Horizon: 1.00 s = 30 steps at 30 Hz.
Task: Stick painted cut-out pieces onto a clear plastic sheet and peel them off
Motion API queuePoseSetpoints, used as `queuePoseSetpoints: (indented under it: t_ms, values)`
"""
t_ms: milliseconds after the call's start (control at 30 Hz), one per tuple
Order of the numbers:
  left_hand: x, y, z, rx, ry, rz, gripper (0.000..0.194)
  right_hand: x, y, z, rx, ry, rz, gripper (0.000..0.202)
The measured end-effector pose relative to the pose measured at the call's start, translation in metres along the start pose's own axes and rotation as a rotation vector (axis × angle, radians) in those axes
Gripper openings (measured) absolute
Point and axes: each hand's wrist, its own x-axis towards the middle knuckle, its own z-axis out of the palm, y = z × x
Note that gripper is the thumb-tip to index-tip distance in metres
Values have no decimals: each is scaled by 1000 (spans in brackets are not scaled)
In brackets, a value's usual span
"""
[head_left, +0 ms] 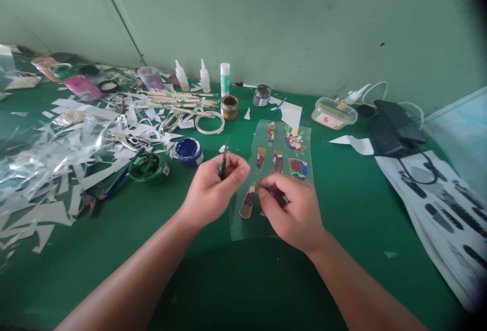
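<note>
My left hand (211, 184) is closed around a thin dark stick, a paintbrush by its look (223, 162), which points upward; its lower end is hidden in the fingers. A small painted piece (262, 185), brownish with some blue, is pinched between the thumb and fingers of my right hand (292, 209). Both hands are over a clear plastic sheet (243, 230). On that sheet lie several painted cut-outs in gold, brown, blue and green, among them a long tapered piece (247, 203) and a spiky one (294, 140) farther back.
Blue paint (189, 152) and green paint (148, 167) stand in open pots to the left. Behind are a brown paint jar (229, 107), a glue stick (225, 79) and wooden sticks (178, 100). Paper scraps (49, 214) and pliers (91, 201) lie left, a printed sheet (429, 209) right.
</note>
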Motion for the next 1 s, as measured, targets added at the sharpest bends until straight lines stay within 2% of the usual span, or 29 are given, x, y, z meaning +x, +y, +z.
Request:
queuePoseSetpoints:
  t_ms: [67,167,267,367,533,667,833,1000]
  values:
    - [2,-1,-2,-71,15,-34,25,1,-1,-1,98,-32,92,17]
    - [3,-2,-3,-123,-36,-104,25,1,-1,-3,270,-49,197,15]
    - [2,-3,0,-187,-141,-162,26,2,-1,-4,372,-41,236,13]
    - [1,-3,3,-216,-186,-158,24,1,-2,-4,411,-53,251,14]
    - [1,-1,4,-189,-173,-153,19,0,-3,-2,361,-35,221,15]
    - [2,1,3,-129,-153,-143,19,0,-2,-3,345,-88,206,18]
    - [3,2,-1,-117,-188,-207,20,4,2,-9,232,-7,111,13]
    - [3,-1,-4,-130,-233,-312,22,5,2,-11,66,-47,-37,14]
